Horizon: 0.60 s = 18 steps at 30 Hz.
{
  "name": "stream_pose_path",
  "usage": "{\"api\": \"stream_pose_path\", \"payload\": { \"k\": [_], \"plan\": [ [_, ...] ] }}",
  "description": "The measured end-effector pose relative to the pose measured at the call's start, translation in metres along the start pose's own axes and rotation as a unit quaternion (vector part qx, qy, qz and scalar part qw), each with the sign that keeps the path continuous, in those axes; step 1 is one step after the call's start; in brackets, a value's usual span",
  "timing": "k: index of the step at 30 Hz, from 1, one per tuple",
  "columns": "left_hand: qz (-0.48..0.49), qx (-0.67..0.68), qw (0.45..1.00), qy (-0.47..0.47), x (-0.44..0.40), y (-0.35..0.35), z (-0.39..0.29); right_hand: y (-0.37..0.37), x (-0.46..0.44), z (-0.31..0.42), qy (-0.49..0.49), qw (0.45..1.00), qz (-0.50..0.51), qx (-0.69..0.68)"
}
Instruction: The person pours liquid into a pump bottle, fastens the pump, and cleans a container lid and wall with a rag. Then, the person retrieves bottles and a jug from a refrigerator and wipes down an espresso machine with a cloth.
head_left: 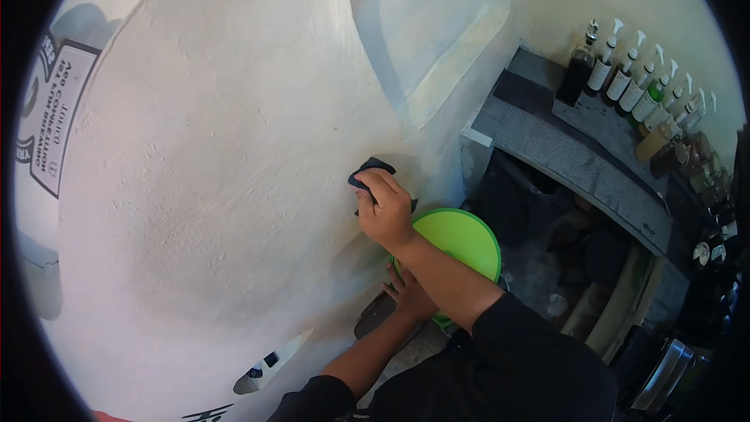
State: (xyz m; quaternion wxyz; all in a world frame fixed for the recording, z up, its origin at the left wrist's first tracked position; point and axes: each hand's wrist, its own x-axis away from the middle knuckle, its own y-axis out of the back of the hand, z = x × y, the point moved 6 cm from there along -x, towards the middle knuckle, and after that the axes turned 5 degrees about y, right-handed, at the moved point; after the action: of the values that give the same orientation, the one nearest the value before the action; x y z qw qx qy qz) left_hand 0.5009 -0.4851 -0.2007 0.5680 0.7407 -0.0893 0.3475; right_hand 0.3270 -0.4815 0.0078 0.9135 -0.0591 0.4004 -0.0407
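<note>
My right hand [383, 205] is closed around a dark cloth [378, 164], which is bunched against the off-white wall [258, 109]. The plaster there looks uneven, with small bumps and greyish smudges. Below it, my left hand [410, 295] has its fingers spread at the near left edge of a round lime-green top [465, 238], perhaps a plastic stool. My right forearm crosses over this green top and hides part of it, so whether my left palm presses on it I cannot tell.
On the right, a counter with a grey textured mat [539, 133] carries several pump bottles [621, 82] and jars [707, 168]. Dark space with stored items lies beneath it. A recessed niche [433, 23] is above, and a framed sign [62, 117] hangs at the left.
</note>
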Motion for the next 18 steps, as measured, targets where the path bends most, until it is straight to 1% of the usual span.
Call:
{"api": "stream_pose_path", "payload": {
  "k": [3, 6, 10, 12, 13, 14, 16, 17, 18],
  "plan": [
    [0.012, -0.016, 1.0, 0.003, -0.004, -0.004, 0.003, 0.0, -0.011, 0.003, 0.003, 1.0, -0.005, 0.004],
    [0.02, -0.01, 1.0, 0.001, -0.003, -0.009, 0.006, 0.003, 0.01, 0.001, 0.0, 1.0, -0.003, 0.014],
    [0.015, -0.031, 0.999, 0.007, -0.007, -0.004, 0.002, 0.004, 0.0, 0.001, 0.002, 1.0, 0.008, 0.006],
    [0.017, -0.01, 1.0, 0.004, -0.001, -0.001, 0.0, 0.002, -0.021, 0.008, -0.004, 1.0, 0.002, -0.001],
    [0.022, -0.011, 1.0, 0.008, 0.001, -0.01, 0.006, 0.0, -0.024, 0.011, -0.009, 1.0, -0.001, -0.013],
    [0.02, -0.012, 1.0, 0.007, 0.0, -0.015, 0.01, 0.001, -0.018, 0.011, 0.009, 1.0, -0.017, 0.005],
    [0.001, -0.011, 1.0, 0.0, -0.008, -0.009, 0.008, 0.001, 0.008, -0.001, 0.021, 0.999, -0.004, 0.024],
    [-0.005, -0.007, 1.0, 0.006, -0.006, -0.008, 0.007, 0.002, 0.014, -0.003, -0.037, 0.999, 0.02, -0.013],
    [-0.008, -0.004, 1.0, 0.012, -0.006, -0.007, 0.005, 0.001, 0.01, -0.005, -0.032, 0.999, 0.021, -0.013]
  ]
}}
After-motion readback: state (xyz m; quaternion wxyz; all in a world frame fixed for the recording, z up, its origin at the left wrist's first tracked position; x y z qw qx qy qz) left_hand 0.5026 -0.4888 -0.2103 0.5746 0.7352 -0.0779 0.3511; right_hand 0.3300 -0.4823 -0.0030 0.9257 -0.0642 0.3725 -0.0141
